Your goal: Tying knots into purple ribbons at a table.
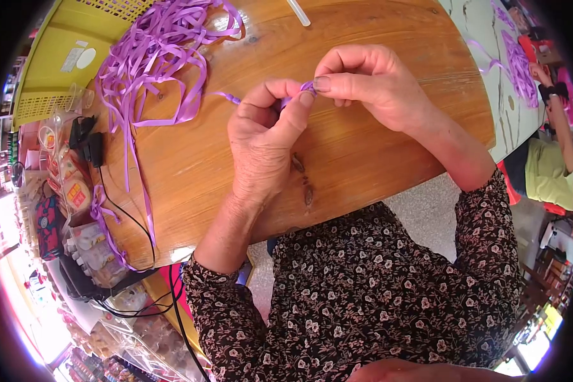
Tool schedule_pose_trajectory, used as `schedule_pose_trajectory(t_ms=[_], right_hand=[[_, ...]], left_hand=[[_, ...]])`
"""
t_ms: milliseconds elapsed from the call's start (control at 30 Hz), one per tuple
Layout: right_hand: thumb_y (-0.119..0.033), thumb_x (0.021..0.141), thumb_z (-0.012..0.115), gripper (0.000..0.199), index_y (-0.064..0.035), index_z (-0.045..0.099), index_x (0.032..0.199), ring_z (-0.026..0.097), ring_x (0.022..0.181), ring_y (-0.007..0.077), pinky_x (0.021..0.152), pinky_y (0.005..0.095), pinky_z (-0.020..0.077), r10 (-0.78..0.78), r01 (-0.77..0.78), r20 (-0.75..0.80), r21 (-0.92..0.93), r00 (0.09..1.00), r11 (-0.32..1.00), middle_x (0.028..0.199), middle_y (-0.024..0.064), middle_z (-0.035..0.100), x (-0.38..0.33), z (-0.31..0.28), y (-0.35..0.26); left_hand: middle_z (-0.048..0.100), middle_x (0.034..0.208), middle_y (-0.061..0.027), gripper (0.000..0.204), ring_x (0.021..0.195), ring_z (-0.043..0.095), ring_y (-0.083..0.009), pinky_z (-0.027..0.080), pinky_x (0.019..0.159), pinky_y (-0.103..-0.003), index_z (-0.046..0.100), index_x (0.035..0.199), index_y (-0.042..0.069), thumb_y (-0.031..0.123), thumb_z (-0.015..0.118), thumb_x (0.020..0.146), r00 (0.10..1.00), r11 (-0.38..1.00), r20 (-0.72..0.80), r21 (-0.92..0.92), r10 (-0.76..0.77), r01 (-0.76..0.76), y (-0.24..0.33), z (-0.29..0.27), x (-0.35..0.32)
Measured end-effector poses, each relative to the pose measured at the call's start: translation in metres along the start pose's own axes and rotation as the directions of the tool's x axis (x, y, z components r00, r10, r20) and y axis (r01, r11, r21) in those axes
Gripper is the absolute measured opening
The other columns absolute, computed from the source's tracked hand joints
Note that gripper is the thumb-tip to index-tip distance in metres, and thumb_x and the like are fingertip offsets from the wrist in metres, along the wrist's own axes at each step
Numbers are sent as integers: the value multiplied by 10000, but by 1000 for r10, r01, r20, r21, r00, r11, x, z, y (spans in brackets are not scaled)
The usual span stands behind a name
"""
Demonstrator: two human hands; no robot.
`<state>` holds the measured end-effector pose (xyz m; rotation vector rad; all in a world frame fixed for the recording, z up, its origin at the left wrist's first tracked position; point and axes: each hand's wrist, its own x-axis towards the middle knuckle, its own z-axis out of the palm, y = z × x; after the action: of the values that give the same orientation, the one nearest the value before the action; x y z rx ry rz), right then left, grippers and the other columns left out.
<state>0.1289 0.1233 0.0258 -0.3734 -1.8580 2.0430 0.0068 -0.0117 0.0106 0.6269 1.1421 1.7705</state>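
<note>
A purple ribbon is pinched between my two hands over the wooden table. My left hand is closed on it, thumb and fingertips together, and a short tail with a small knot or coil sticks out on its left side. My right hand grips the same ribbon with thumb and forefinger, its fingertips almost touching the left thumb. The ribbon looks looped or knotted there, but the fingers hide most of it. Left of my hands, a large tangled heap of purple ribbons lies on the table, with long strands trailing toward the near edge.
A yellow-green plastic basket stands at the far left. Near it are a black clip-like device with a cable and packaged goods. A white stick lies at the back. On the right, another person's arm reaches toward more purple ribbon.
</note>
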Motion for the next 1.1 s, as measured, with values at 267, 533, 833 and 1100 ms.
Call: schedule_pose_trajectory(t_ms=[267,533,833,1100], right_hand=[[-115,852,624,116,-6,639,889,500,670,47,600,188,404,-48,49,3,-54,999,997,776,-9,591,-4,1,-5],[-97,845,616,104,-2,631,885,485,665,51,599,186,391,63,-72,44,232,997,970,763,-12,581,-2,1,2],[-113,860,625,110,-14,635,907,504,682,55,621,181,400,21,-30,55,156,998,987,770,-15,580,-1,3,0],[6,814,656,165,-1,639,978,579,741,116,650,227,463,-519,436,27,-581,854,687,805,25,597,-2,8,-5]], left_hand=[[587,881,24,107,752,488,-21,392,647,-159,611,958,17,30,645,858,993,970,101,-225,-66,87,-4,-6,0],[591,878,16,120,756,490,-33,405,670,-177,605,967,9,20,644,854,994,982,110,-187,-10,31,-1,-3,0],[595,839,18,111,671,449,-55,344,584,-208,613,960,25,50,641,855,970,909,228,-383,-80,165,-6,-10,5],[573,791,34,105,641,417,-54,329,564,-214,619,947,36,61,649,849,979,912,170,-373,-112,170,-5,-9,5]])
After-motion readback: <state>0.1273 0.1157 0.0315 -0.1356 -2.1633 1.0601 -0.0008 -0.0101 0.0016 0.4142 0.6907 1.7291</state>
